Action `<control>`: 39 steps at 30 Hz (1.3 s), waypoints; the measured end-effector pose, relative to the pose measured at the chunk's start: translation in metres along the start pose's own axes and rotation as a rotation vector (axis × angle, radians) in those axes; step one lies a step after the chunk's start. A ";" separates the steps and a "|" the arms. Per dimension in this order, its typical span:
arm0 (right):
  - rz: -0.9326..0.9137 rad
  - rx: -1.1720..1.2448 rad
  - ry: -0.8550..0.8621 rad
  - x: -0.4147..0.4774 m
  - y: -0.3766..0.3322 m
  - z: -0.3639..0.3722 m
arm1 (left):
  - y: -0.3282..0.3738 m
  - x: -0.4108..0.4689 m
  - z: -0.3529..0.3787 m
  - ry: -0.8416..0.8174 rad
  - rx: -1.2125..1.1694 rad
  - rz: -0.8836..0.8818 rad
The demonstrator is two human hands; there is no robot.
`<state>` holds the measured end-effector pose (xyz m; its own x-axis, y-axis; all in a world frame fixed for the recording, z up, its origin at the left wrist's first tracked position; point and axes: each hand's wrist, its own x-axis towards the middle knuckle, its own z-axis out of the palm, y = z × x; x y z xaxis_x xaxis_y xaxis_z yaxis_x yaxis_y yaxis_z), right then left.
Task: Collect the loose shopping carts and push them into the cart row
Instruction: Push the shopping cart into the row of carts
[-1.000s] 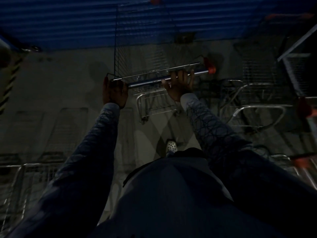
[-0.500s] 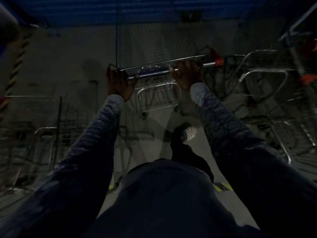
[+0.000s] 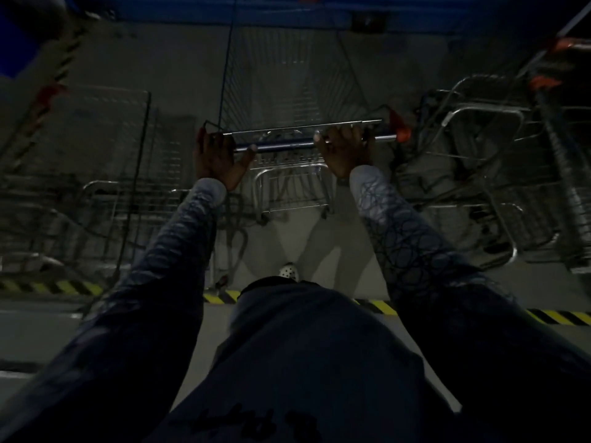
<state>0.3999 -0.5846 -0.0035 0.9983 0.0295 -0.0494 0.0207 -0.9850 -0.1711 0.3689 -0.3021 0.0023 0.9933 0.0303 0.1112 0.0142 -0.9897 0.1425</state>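
A wire shopping cart (image 3: 287, 75) stands straight ahead of me in dim light, its metal handle bar (image 3: 284, 146) running across the middle of the view with an orange end cap at the right. My left hand (image 3: 217, 158) grips the bar's left end. My right hand (image 3: 343, 151) grips it right of centre. The cart's basket stretches away toward a blue wall. Both arms wear dark patterned sleeves.
Other carts (image 3: 499, 174) are parked close on the right and another cart (image 3: 105, 174) on the left, leaving a narrow lane. A yellow-black hazard stripe (image 3: 556, 316) crosses the floor below my arms. The blue wall (image 3: 415, 14) closes the far end.
The cart and I have moved forward into the lane between the parked carts; the floor stripe now lies behind the cart. Both hands keep their hold on the bar.
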 end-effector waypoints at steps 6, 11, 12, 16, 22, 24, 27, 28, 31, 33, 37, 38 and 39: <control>-0.075 0.042 -0.065 -0.107 0.005 0.001 | -0.011 -0.100 -0.007 0.004 -0.045 -0.025; -0.150 0.059 -0.007 -0.189 -0.008 0.004 | -0.034 -0.168 -0.004 0.008 -0.021 -0.057; -0.146 0.070 0.008 -0.202 -0.010 0.005 | -0.035 -0.179 -0.006 0.020 -0.017 -0.057; -0.130 0.093 0.088 -0.245 -0.016 0.015 | -0.037 -0.220 -0.018 0.043 -0.011 -0.039; -0.063 0.109 0.128 -0.290 -0.034 0.018 | -0.047 -0.263 -0.028 0.102 -0.052 0.022; -0.011 0.101 0.119 -0.303 -0.048 0.022 | -0.056 -0.275 -0.029 0.120 -0.070 0.035; 0.049 0.077 0.102 -0.323 -0.069 0.027 | -0.071 -0.291 -0.032 0.151 -0.055 0.052; 0.052 0.067 0.117 -0.331 -0.075 0.029 | -0.078 -0.296 -0.034 0.152 -0.052 0.068; 0.070 0.078 0.182 -0.354 -0.088 0.040 | -0.095 -0.315 -0.041 0.135 -0.053 0.092; 0.091 0.107 0.168 -0.368 -0.096 0.042 | -0.099 -0.328 -0.049 0.070 -0.049 0.085; 0.132 0.095 0.111 -0.386 -0.105 0.041 | -0.104 -0.349 -0.055 0.009 -0.013 0.064; 0.141 0.095 0.091 -0.390 -0.106 0.041 | -0.105 -0.355 -0.056 0.009 -0.003 0.074; 0.150 0.095 0.073 -0.395 -0.106 0.041 | -0.106 -0.362 -0.058 0.013 0.011 0.087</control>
<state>0.0008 -0.4853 -0.0061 0.9911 -0.1327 -0.0104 -0.1308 -0.9568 -0.2598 0.0015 -0.1999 0.0044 0.9893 -0.0537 0.1358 -0.0704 -0.9901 0.1211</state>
